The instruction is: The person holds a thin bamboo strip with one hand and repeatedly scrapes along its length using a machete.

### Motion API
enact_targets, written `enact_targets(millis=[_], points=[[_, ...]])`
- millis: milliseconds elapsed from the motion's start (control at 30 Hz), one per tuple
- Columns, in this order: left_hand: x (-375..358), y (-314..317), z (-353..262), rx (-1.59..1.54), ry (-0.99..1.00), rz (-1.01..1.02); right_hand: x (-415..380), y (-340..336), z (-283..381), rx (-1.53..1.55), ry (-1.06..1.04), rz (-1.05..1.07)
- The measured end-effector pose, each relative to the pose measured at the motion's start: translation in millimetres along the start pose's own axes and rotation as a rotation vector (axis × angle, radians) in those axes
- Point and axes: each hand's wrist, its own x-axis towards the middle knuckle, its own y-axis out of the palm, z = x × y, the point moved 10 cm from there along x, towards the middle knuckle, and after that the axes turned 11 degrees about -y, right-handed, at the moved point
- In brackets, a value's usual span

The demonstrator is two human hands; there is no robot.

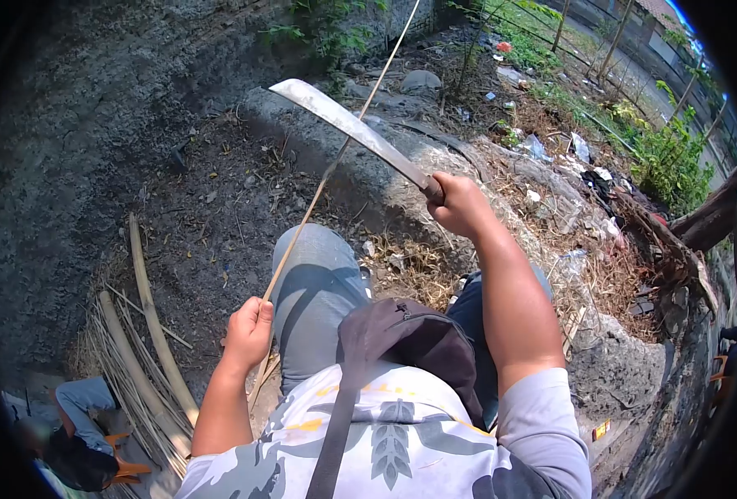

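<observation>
My right hand (462, 205) is wrapped round the handle of a machete (348, 123), its long pale blade pointing up and to the left. The blade crosses over a long thin bamboo strip (309, 212) near the strip's middle. Lower down, my left hand (250, 331) grips that strip beside my knee. From there the strip slants up to the right and runs out at the top edge, while its lower end passes below the hand toward my side. A dark shoulder bag (410, 345) rests on my lap.
Several thin strips (127, 358) and thicker bamboo poles (145, 287) lie at my left. Another person (86, 416) sits there on an orange chair. A rough wall (69, 108) rises on the left. Rocks, dry grass, litter and a tree trunk (709, 220) are at the right.
</observation>
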Motion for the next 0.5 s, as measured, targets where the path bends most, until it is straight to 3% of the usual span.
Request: enact_targets(millis=[100, 267, 333, 500], points=[[7, 5, -3, -0.029, 0.010, 0.007, 2, -4, 35, -0.277, -0.166, 0.106], [-1, 3, 7, -0.028, -0.014, 0.095, 2, -14, 0, -0.144, -0.082, -0.005], [-6, 1, 9, 0.000, -0.015, 0.093, 3, -22, -18, -0.069, 0.054, -0.024], [-7, 4, -3, 0.044, -0.007, 0.051, 1, -9, -6, -0.013, 0.011, 0.054]])
